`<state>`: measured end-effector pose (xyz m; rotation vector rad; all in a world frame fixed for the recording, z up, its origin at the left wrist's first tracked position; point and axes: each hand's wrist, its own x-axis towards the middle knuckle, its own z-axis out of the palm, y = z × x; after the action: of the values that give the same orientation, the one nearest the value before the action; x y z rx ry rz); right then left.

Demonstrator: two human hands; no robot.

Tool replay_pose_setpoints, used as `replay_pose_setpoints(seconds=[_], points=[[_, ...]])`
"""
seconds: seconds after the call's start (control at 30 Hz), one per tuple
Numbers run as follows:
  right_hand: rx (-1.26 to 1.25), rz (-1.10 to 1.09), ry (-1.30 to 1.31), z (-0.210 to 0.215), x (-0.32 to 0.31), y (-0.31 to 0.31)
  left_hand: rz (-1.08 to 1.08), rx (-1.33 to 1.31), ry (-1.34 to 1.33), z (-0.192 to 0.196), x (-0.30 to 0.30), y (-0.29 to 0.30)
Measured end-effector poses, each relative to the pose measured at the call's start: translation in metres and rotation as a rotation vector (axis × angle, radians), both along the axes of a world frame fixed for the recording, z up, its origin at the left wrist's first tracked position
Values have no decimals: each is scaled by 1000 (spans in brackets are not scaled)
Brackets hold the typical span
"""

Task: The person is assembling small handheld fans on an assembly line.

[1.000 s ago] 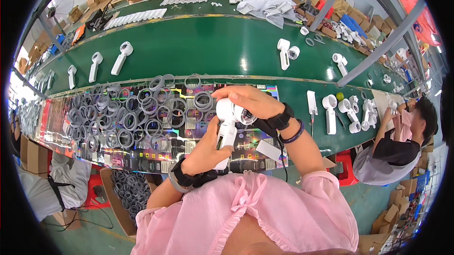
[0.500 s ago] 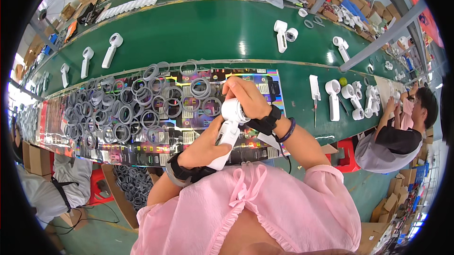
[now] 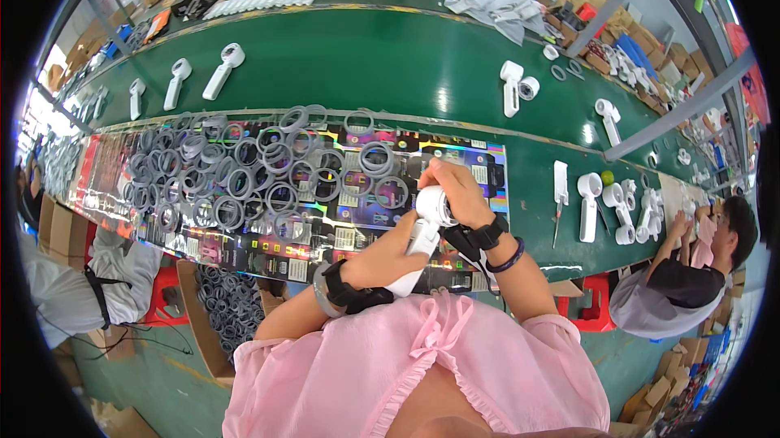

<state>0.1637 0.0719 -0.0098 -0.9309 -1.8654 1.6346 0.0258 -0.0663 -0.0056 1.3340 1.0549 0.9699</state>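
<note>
A white handheld fan (image 3: 424, 235) is tilted in front of my chest, its round head up and its handle pointing down to the left. My left hand (image 3: 385, 258) is closed around the handle. Curled over the far right side of the fan's head, my right hand (image 3: 460, 192) grips it; its palm side and whatever lies under the fingers are hidden. Just left of the hands, a loose pile of grey rings (image 3: 231, 209) covers much of a shiny printed sheet (image 3: 252, 263) on the bench.
Several white fans, one being a fan (image 3: 590, 202), lie on the green bench to the right. Beyond is a green conveyor belt (image 3: 341, 56) carrying more fans. A box of rings (image 3: 199, 316) stands below left. A co-worker (image 3: 691, 275) sits at right, and a metal post (image 3: 682, 105) slants nearby.
The whole view has shifted, so the bench and my hands appear further right and slightly lower. Both hands keep their hold on the fan. Across the belt, a person's hands have drawn back and together.
</note>
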Motion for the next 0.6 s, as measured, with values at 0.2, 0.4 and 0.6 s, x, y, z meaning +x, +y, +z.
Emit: replay_pose_setpoints(seconds=[0.2,0.4,0.6], points=[[150,21,-33,-3,6,14,-10,-17,-29,-6,-6,2],[-180,-122,151,-6,25,37,-75,-280,112,23,-40,23],[-373,-401,244,-65,71,70,-66,-389,-113,49,-80,112]])
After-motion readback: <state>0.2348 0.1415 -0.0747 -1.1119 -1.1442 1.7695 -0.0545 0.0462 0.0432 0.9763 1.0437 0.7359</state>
